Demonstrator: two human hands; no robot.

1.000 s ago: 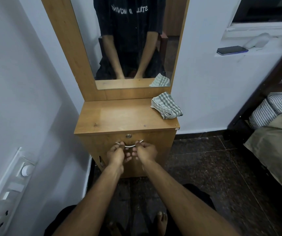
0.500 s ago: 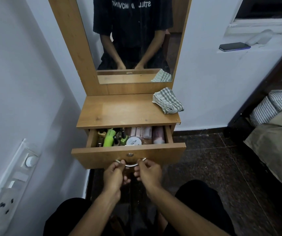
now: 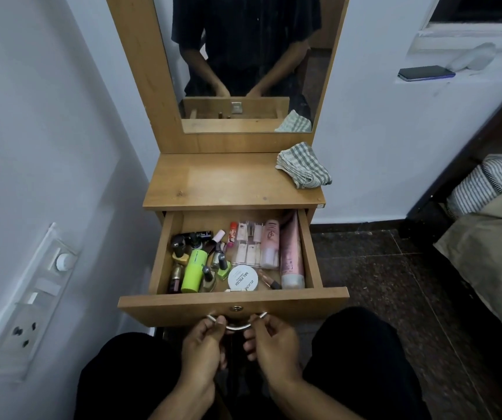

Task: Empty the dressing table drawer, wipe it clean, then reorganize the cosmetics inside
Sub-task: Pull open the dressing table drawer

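The wooden drawer [image 3: 183,309] of the dressing table stands pulled far out toward me. My left hand [image 3: 204,350] and my right hand [image 3: 274,347] both grip its curved metal handle [image 3: 235,328]. Inside lie several cosmetics: a lime green bottle [image 3: 194,271], nail polish bottles [image 3: 180,251], a round white nail polish remover tub [image 3: 242,278], a pink tube [image 3: 290,256], a pale pink bottle [image 3: 270,243] and a clear pack of small tubes [image 3: 248,247]. A folded checked cloth [image 3: 304,165] rests on the right of the table top [image 3: 213,180].
A mirror [image 3: 243,56] rises behind the table top. A white wall with a switch and socket panel [image 3: 28,298] is close on the left. A bed [image 3: 492,237] stands at the right, and a phone [image 3: 425,73] lies on a wall ledge. Dark tiled floor lies between.
The drawer went from shut to half open to pulled far out toward me, both hands on the handle throughout. The cosmetics inside have come into full view.
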